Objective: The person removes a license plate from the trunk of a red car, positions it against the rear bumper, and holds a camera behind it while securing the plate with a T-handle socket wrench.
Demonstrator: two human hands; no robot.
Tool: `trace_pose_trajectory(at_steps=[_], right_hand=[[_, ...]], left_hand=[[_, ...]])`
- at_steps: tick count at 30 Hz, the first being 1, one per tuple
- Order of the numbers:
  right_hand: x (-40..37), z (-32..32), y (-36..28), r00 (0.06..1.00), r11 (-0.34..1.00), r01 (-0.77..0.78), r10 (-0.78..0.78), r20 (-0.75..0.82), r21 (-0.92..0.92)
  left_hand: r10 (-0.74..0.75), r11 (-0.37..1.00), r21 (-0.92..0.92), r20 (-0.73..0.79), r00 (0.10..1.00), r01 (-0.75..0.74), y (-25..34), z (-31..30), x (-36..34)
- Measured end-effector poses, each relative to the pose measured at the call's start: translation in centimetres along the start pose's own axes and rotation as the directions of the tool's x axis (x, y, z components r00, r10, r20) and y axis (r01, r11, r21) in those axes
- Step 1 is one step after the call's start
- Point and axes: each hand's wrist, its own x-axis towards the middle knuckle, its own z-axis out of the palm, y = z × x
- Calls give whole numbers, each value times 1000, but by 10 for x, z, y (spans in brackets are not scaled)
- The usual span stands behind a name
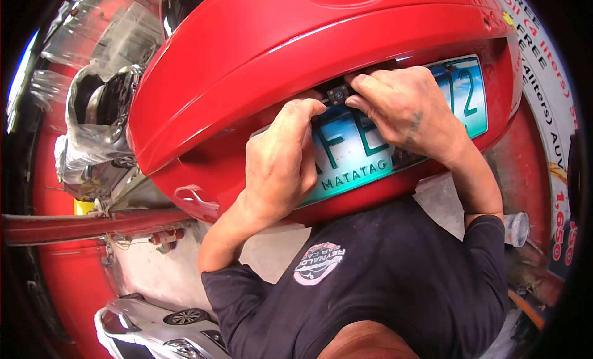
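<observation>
A small black camera sits just above the licence plate on a red car's rear panel. My left hand is in front of the plate's left part, its thumb and forefinger pinched at the left side of the camera. From the right, my right hand has its thumb and bent fingers closed at the camera's other side, covering the middle of the plate. The fingertips hide where the camera meets the panel, and whether anything thin is between them is hidden.
Plastic-wrapped parts stand at the left beside a red beam. A silver car is at the lower left. On the right are a printed banner and a white bucket.
</observation>
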Motion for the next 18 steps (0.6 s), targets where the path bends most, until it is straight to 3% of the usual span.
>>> trace_pose_trajectory(at_steps=[8,10,15,18], right_hand=[[-3,2,0,999,1000,17,-18,-29,-14],[-6,4,-5,997,994,43,-49,-52,-105],[-9,9,4,988,999,30,-28,-151,11],[-8,7,4,994,998,3,4,-112,58]], left_hand=[[75,994,77,-35,997,-72,-3,7,0],[90,992,93,-35,995,-86,-2,7,0],[25,996,87,9,1000,-26,0,3,0],[109,988,111,-31,994,-105,-5,7,0]])
